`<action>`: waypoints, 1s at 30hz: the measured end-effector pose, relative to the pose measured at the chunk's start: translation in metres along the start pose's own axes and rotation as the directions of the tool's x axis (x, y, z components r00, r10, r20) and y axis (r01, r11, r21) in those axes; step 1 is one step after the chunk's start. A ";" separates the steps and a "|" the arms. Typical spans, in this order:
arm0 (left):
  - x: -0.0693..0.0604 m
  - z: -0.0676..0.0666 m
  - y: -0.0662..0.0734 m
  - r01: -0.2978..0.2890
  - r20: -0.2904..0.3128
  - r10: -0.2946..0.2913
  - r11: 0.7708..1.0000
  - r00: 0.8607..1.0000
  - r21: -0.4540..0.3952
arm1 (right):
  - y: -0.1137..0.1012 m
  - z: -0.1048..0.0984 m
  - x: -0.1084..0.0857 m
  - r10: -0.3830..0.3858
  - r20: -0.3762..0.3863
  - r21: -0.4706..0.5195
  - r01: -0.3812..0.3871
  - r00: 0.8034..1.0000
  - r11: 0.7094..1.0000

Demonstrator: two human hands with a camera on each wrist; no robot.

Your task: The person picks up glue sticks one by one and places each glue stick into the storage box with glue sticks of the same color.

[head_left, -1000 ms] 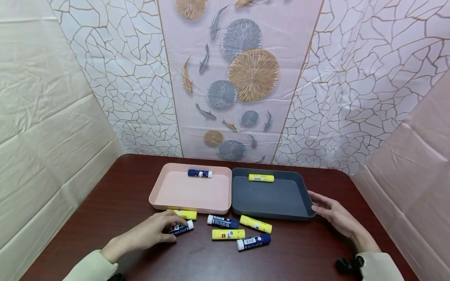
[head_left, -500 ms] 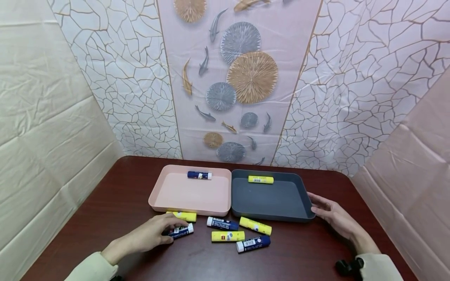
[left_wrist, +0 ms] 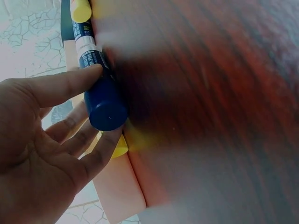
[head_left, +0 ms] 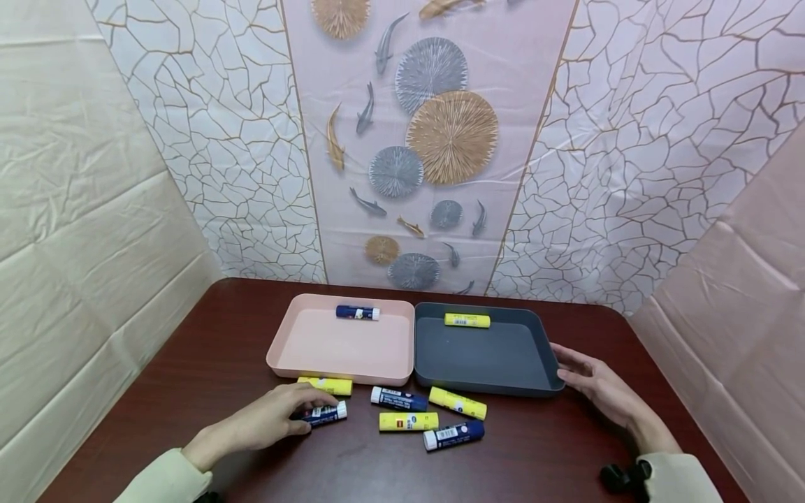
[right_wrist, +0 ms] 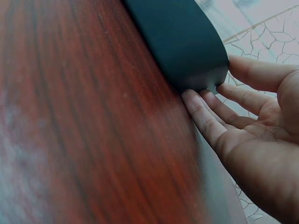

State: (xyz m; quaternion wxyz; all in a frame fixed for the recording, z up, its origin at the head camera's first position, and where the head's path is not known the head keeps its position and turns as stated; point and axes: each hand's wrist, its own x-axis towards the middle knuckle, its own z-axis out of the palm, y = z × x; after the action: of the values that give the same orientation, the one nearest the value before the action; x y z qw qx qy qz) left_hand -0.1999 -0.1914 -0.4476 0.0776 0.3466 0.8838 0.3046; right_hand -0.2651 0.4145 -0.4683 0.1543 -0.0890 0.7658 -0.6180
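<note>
Nearest, at the lower centre of the head view, a dark-blue cylindrical glue stick (head_left: pixel 454 435) lies on the glossy red-brown wooden table (head_left: pixel 377 478). At lower left, the left hand (head_left: pixel 270 418) pinches a white-ended navy plastic glue stick (head_left: pixel 325 414) between thumb and fingers. The step in hand seems to be securing that stick; the next move would call for a firm pinch and a lift clear of the yellow plastic cylinder (head_left: pixel 330 385) just beyond it. Toward the right edge, the right hand (head_left: pixel 597 395) grasps nothing: its nearly straight fingers touch the end of a shallow dark-grey rectangular tray (head_left: pixel 484 360), apparently steadying it. Farther back, left of centre, a shallow pink rectangular tray (head_left: pixel 336 349) holds one blue tube (head_left: pixel 357 312); the grey one holds one yellow tube (head_left: pixel 467 320).
</note>
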 end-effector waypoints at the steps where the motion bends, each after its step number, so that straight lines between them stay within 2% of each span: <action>1: 0.000 -0.001 0.000 0.001 0.002 -0.001 1.000 1.000 -0.008 | 0.000 0.000 0.000 0.000 0.000 0.001 0.000 1.000 1.000; 9: 0.003 -0.009 0.006 -0.001 -0.029 -0.001 0.997 1.000 -0.079 | 0.002 0.000 0.000 -0.015 0.006 -0.003 0.015 1.000 1.000; 15: 0.007 -0.011 0.006 -0.048 -0.079 0.042 0.996 0.996 -0.075 | 0.002 -0.001 0.001 -0.027 0.020 0.001 0.027 0.999 1.000; 20: 0.012 -0.013 0.007 -0.056 -0.108 0.049 0.996 0.993 -0.065 | 0.002 -0.001 0.002 -0.021 0.016 -0.001 0.021 1.000 1.000; 27: 0.021 -0.019 0.009 -0.089 -0.123 0.083 0.995 0.989 -0.044 | 0.003 -0.001 0.002 -0.026 0.017 0.000 0.026 1.000 1.000; 30: 0.026 -0.025 0.010 -0.070 -0.115 0.064 0.996 0.991 -0.047 | 0.003 -0.002 0.001 -0.030 0.016 0.001 0.030 0.999 1.000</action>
State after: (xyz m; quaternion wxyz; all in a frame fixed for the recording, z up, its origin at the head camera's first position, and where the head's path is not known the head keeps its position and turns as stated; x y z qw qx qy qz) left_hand -0.2226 -0.1804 -0.4198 0.0258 0.3560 0.8667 0.3486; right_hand -0.2669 0.4164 -0.4708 0.1511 -0.1052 0.7630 -0.6197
